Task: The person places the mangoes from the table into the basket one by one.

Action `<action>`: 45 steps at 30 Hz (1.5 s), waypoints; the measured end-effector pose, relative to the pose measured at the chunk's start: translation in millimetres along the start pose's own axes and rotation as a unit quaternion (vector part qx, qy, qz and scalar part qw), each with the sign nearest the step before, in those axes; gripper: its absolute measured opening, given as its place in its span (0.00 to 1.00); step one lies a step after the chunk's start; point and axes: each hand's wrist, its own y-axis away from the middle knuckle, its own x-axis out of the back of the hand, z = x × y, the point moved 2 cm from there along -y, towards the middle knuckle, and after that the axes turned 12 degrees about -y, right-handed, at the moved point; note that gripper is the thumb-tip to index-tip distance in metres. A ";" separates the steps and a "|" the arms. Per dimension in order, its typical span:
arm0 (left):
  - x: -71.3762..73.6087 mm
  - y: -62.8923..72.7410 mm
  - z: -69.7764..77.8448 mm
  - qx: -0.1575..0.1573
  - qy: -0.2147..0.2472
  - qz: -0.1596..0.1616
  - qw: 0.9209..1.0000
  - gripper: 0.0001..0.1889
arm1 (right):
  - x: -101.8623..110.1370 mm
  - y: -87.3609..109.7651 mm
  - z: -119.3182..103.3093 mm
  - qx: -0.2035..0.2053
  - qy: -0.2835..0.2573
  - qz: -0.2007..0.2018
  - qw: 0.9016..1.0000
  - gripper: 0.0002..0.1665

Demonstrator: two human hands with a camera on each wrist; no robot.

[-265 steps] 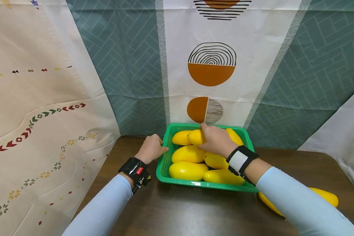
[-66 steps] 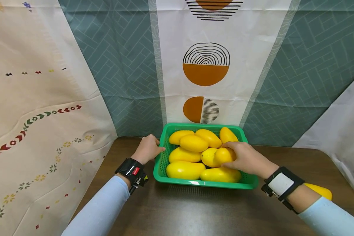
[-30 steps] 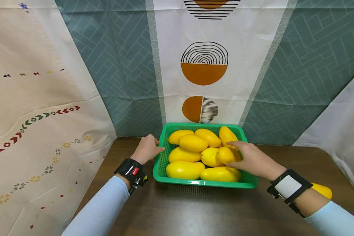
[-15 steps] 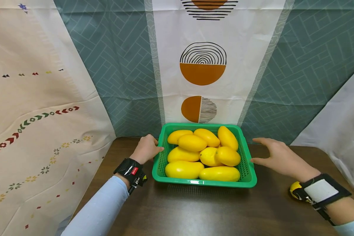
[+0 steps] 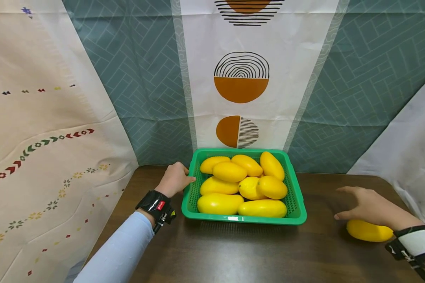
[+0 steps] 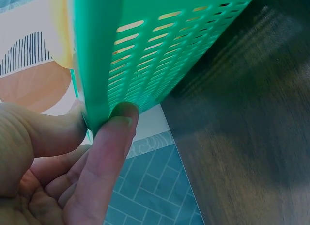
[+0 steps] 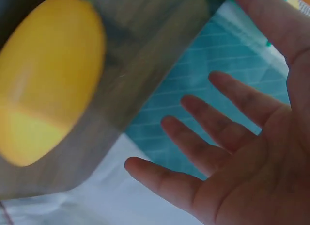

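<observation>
A green plastic basket holds several yellow mangoes, some stacked on others. One mango lies on top at the right side of the pile. My left hand pinches the basket's left rim between thumb and fingers, as the left wrist view shows up close. To the right, a single mango lies on the table. My right hand hovers just above and behind it, fingers spread and holding nothing. In the right wrist view that mango is apart from the fingers and a little blurred.
The dark wooden table ends at a patterned curtain close behind the basket. A pale cloth hangs along the left side, and a white cloth along the right.
My right hand has let go of a mango on the basket's pile and moved right, over the table mango. Earlier, two mangoes appeared on the table. The left hand stays at the rim.
</observation>
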 end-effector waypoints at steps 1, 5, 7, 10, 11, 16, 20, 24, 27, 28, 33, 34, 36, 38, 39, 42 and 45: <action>-0.2 0.0 -0.3 -0.001 0.001 0.001 1.000 0.15 | -0.5 1.6 5.2 -0.003 -0.002 -0.012 1.000 0.60; -0.3 0.1 -0.8 -0.002 0.000 0.002 1.000 0.15 | -2.3 6.9 25.1 -0.022 -0.014 -0.062 0.998 0.57; -0.4 -0.1 -1.0 -0.001 0.001 0.003 1.000 0.15 | -4.1 8.3 34.1 -0.034 -0.020 -0.084 0.996 0.57; -0.5 -0.3 -1.1 0.001 0.002 0.003 1.000 0.15 | -8.0 9.5 45.9 -0.052 -0.018 -0.104 0.993 0.59; -0.6 -0.4 -1.0 0.002 0.003 0.003 1.000 0.14 | -9.4 10.2 49.2 -0.054 -0.017 -0.107 0.993 0.60; -1.1 -1.3 -1.5 0.004 0.008 0.003 1.000 0.12 | -15.4 15.6 62.2 -0.054 -0.038 -0.102 0.993 0.64; -0.3 -1.9 -1.6 0.002 0.012 0.003 1.000 0.12 | -20.5 19.2 67.8 -0.050 -0.048 -0.088 0.994 0.63; 0.3 -1.7 -1.5 -0.001 0.017 0.003 1.000 0.12 | -23.5 18.9 71.4 -0.061 -0.044 -0.085 0.994 0.60; -0.3 -1.6 -2.2 -0.001 0.016 0.002 1.000 0.12 | -23.6 17.0 73.2 -0.066 -0.027 -0.084 0.994 0.55; -0.5 -1.7 -2.4 -0.001 0.015 0.001 1.000 0.12 | -23.5 16.3 73.4 -0.065 -0.019 -0.082 0.994 0.54; 0.0 -1.3 -2.2 0.002 0.011 -0.002 1.000 0.13 | -22.7 14.3 70.8 -0.061 0.009 -0.071 0.996 0.49; 0.3 -1.3 -2.1 0.001 0.011 -0.001 1.000 0.13 | -22.4 13.9 69.5 -0.060 0.009 -0.069 0.996 0.49; 0.7 -1.1 -1.6 0.000 0.009 0.001 1.000 0.13 | -21.5 13.0 66.4 -0.055 0.007 -0.066 0.996 0.48; 0.9 -0.9 -1.3 -0.002 0.009 0.002 1.000 0.12 | -20.9 11.5 61.6 -0.049 0.005 -0.059 0.997 0.48; 0.8 -1.1 -1.1 -0.003 0.009 0.002 1.000 0.12 | -20.3 10.6 58.2 -0.045 0.003 -0.054 0.998 0.48; 0.2 -1.4 -1.5 -0.004 0.004 0.003 1.000 0.13 | -17.1 6.4 45.1 -0.018 0.002 -0.031 0.999 0.46; -0.6 -1.8 -2.6 -0.005 0.005 0.005 1.000 0.12 | -12.2 1.0 28.1 0.006 0.005 -0.005 1.000 0.47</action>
